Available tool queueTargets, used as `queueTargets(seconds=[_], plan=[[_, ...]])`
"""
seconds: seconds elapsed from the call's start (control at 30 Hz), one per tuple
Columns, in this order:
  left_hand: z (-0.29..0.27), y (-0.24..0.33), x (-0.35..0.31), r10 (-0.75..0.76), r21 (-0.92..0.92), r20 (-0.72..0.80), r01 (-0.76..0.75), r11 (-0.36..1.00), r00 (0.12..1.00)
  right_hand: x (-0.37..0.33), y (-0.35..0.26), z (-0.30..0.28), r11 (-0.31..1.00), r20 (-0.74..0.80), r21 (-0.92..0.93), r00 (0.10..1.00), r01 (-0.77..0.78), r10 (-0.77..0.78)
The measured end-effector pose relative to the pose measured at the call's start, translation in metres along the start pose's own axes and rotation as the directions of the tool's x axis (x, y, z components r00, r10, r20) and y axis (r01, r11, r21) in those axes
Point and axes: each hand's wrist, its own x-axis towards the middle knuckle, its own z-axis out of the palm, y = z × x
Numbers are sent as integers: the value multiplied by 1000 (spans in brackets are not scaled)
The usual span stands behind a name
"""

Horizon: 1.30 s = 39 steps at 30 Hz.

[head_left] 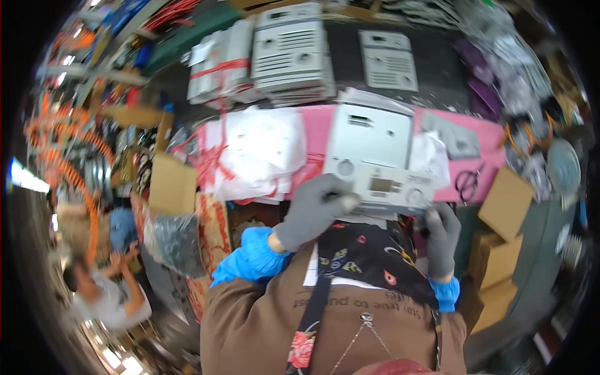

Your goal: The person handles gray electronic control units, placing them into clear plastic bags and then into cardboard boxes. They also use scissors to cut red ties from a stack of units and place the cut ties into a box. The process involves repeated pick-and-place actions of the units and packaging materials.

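Observation:
A small light-grey panel (400,192) with a dark rectangular cutout and a round ring mark is held up in front of my apron. My left hand (315,209), in a grey glove, closes on its left end with the thumb in front. At its lower right corner, my gloved right hand (442,237) has curled fingers against the edge. Just behind the small panel lies a larger pale metal plate (369,140), with a slot near its top and a few holes. The small panel covers part of that plate's lower edge.
A pink sheet (317,134) lies under the large plate, with white plastic-wrapped pieces (262,150) to its left. Stacked slotted panels (289,56) and a single panel (389,60) sit farther back. Scissors (467,184) and cardboard boxes (494,269) are on the right. A person (112,297) is far left.

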Motion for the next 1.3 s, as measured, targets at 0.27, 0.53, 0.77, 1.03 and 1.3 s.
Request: queueTargets(seconds=[0.27,0.53,0.77,1.03,1.3], plan=[[-12,-18,66,-48,114,-243,78,990,969,72,-11,18,887,27,-406,973,221,-230],[-19,-39,99,-102,1,-316,108,994,943,109,1,42,742,-15,-631,953,226,-303],[-17,-43,103,-168,-136,-308,132,982,936,113,-3,44,712,-28,-685,972,152,-234],[-14,-40,105,-201,-135,-334,164,977,921,113,-4,47,742,-35,-656,975,143,-219],[-13,-47,104,-182,-146,-355,138,980,917,112,-2,49,725,-41,-671,968,157,-248]])
